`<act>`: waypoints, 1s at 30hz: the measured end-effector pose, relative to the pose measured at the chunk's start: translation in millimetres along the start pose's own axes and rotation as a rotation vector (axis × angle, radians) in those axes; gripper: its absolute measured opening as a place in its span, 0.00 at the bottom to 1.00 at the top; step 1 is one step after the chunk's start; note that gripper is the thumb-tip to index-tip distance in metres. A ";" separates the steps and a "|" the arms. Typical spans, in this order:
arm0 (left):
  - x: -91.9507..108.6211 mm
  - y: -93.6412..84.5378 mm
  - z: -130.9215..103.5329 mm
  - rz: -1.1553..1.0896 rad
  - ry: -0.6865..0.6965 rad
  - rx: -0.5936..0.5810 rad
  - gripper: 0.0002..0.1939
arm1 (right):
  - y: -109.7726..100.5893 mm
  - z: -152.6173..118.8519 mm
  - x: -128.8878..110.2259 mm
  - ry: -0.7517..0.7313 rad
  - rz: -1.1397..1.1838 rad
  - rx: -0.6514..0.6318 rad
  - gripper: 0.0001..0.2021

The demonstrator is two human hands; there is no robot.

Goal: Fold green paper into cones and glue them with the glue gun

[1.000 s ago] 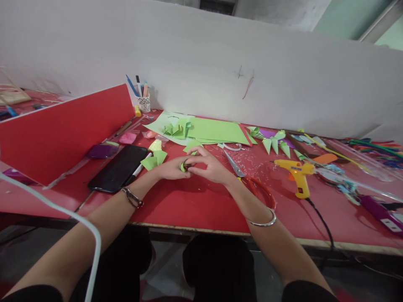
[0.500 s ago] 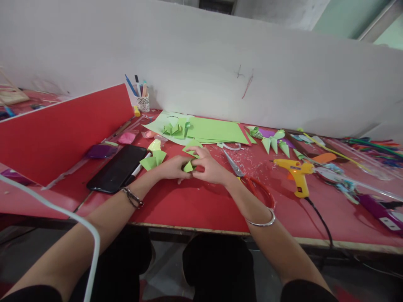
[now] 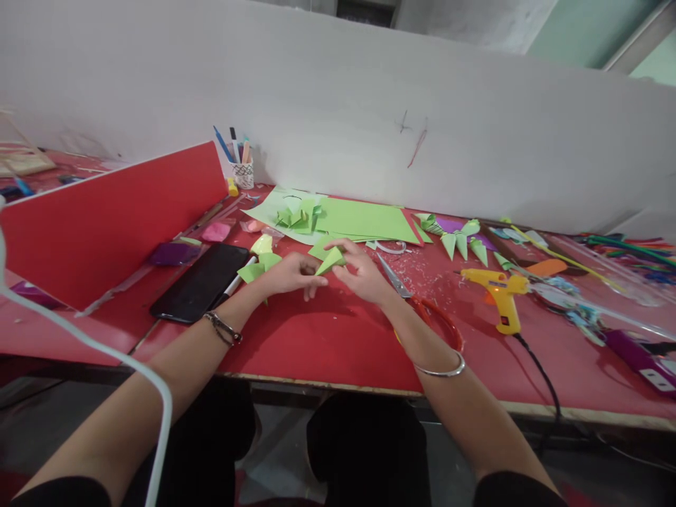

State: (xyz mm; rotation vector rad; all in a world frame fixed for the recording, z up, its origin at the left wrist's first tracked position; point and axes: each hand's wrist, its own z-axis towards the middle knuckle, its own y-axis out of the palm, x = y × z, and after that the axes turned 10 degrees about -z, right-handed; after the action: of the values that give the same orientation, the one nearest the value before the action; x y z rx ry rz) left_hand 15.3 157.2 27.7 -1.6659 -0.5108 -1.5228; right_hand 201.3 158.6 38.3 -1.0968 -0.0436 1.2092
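Note:
A small green paper cone [image 3: 330,261] is in my right hand [image 3: 364,274], its wide end between thumb and fingers and its point toward the left. Beside that point is my left hand [image 3: 292,274], thumb and fingers apart; whether they touch the tip I cannot tell. Behind the hands, partly hidden, lies a green paper piece [image 3: 320,248]. More cut green paper [image 3: 260,267] rests by my left wrist. Red-handled scissors [image 3: 393,276] lie beyond my right forearm, which covers part of them.
A yellow glue gun [image 3: 501,296] with a black cord stands at right. Green sheets [image 3: 364,220] and finished paper cones [image 3: 460,243] lie at the back. Left are a black phone [image 3: 201,283], a marker [image 3: 232,285], a pen cup [image 3: 243,174] and a red board [image 3: 116,218].
My left hand has drawn slightly left, off the paper. The green cone, mostly covered by the fingers before, now shows its whole length in my right hand.

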 end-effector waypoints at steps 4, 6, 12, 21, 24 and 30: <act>-1.5 -2.1 0.5 -0.148 -0.054 -0.001 0.18 | -4.9 0.7 1.6 0.136 0.154 0.017 0.10; -1.7 -1.8 0.9 -0.151 -0.076 0.016 0.18 | -5.9 -0.1 1.7 0.157 0.184 -0.012 0.10; 0.5 0.0 2.1 -0.134 -0.122 0.066 0.15 | -4.8 -2.3 3.1 0.138 0.197 -0.067 0.14; 5.7 1.0 1.5 -0.078 -0.040 0.192 0.14 | -0.1 -0.1 8.3 0.190 0.100 0.105 0.07; 4.9 0.7 1.5 -0.058 0.016 0.221 0.15 | 0.4 -0.6 10.1 0.222 0.107 0.146 0.08; 2.7 0.9 2.1 -0.016 0.067 0.251 0.16 | 0.8 0.0 10.0 0.238 0.185 0.164 0.09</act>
State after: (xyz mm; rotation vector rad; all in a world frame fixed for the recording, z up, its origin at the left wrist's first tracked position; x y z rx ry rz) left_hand 17.8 157.7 30.1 -1.4167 -0.6516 -1.4555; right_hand 204.9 166.1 32.7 -1.1098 0.3404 1.2144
